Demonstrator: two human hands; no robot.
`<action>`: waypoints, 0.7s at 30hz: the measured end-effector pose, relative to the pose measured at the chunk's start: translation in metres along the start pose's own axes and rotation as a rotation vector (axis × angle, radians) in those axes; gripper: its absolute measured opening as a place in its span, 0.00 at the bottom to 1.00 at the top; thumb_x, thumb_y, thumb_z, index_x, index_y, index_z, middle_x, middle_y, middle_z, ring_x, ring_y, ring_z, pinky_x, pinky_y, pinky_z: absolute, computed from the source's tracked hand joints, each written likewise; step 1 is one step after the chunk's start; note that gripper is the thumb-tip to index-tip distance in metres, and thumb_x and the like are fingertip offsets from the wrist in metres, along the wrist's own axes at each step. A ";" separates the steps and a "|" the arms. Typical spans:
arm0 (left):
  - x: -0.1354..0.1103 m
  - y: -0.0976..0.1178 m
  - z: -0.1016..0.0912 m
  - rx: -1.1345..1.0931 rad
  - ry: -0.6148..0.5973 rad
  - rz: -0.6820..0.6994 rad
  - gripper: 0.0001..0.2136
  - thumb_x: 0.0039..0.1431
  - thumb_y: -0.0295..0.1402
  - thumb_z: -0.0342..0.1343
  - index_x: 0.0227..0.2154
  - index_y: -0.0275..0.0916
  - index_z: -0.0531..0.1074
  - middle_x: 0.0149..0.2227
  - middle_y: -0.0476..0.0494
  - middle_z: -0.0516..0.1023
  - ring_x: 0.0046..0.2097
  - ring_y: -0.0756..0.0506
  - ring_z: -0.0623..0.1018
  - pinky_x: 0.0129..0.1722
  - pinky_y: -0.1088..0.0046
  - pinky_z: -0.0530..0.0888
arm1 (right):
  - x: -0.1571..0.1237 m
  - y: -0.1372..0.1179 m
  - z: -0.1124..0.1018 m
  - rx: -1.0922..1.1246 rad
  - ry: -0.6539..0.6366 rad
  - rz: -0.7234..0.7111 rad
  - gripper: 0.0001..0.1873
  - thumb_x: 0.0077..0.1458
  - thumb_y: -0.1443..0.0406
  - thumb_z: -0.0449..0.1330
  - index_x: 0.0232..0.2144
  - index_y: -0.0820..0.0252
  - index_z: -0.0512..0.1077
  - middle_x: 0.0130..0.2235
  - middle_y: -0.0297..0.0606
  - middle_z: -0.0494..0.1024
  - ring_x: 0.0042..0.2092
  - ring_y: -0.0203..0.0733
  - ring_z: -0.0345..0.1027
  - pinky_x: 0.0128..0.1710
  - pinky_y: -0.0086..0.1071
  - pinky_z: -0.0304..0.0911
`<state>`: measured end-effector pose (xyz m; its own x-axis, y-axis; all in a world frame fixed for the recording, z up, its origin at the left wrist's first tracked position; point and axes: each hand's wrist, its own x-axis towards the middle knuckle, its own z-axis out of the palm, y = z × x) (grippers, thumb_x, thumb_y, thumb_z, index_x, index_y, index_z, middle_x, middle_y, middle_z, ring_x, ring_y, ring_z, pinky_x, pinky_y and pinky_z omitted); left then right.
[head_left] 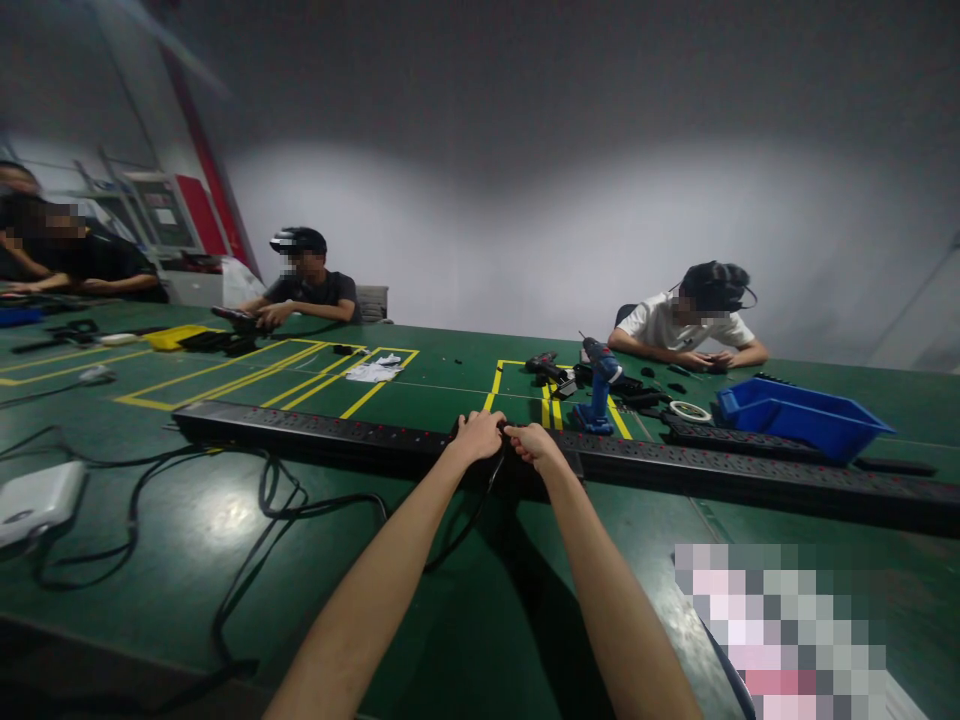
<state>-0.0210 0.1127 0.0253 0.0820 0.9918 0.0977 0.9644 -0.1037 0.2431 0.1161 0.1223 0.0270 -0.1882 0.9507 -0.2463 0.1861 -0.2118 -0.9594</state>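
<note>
A long black power strip (pixel 300 428) with small red marks lies across the table. Both hands meet over its middle part. My left hand (pixel 478 437) rests on top, its fingers curled down around a dark part whose kind I cannot make out. Just to its right, my right hand (pixel 534 445) is closed in a pinch, its fingertips almost touching the left ones; what sits in the pinch is too small to tell. From between the hands a black cable (pixel 480 505) runs down toward the tabletop and off to the left.
A blue cordless drill (pixel 598 385) stands behind the strip, near a blue bin (pixel 806 415) and a tape roll (pixel 690 411). Loose cable loops (pixel 277 500) and a white box (pixel 41 503) lie at left. Several people sit around the green table (pixel 442 375).
</note>
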 end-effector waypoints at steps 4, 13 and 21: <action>0.001 -0.001 0.001 -0.005 -0.004 0.001 0.19 0.63 0.35 0.45 0.56 0.50 0.68 0.59 0.39 0.70 0.61 0.34 0.67 0.59 0.44 0.61 | -0.001 -0.002 0.000 0.054 -0.004 -0.003 0.15 0.60 0.70 0.57 0.22 0.62 0.61 0.17 0.24 0.59 0.16 0.23 0.47 0.13 0.19 0.39; 0.002 -0.006 -0.001 -0.017 -0.023 0.033 0.20 0.62 0.36 0.47 0.57 0.50 0.67 0.60 0.41 0.69 0.62 0.35 0.67 0.61 0.44 0.60 | -0.002 -0.001 -0.001 0.005 0.013 0.006 0.17 0.60 0.67 0.58 0.20 0.62 0.61 0.16 0.27 0.61 0.15 0.24 0.49 0.13 0.20 0.41; 0.002 -0.005 -0.008 -0.011 -0.043 0.035 0.22 0.60 0.37 0.48 0.57 0.50 0.67 0.61 0.40 0.70 0.61 0.33 0.68 0.60 0.43 0.62 | 0.000 0.000 0.000 -0.064 -0.009 0.019 0.18 0.59 0.67 0.59 0.19 0.61 0.61 0.13 0.26 0.59 0.14 0.26 0.49 0.12 0.20 0.40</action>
<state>-0.0277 0.1144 0.0320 0.1271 0.9898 0.0645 0.9578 -0.1393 0.2513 0.1161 0.1224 0.0272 -0.1931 0.9444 -0.2661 0.2508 -0.2146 -0.9439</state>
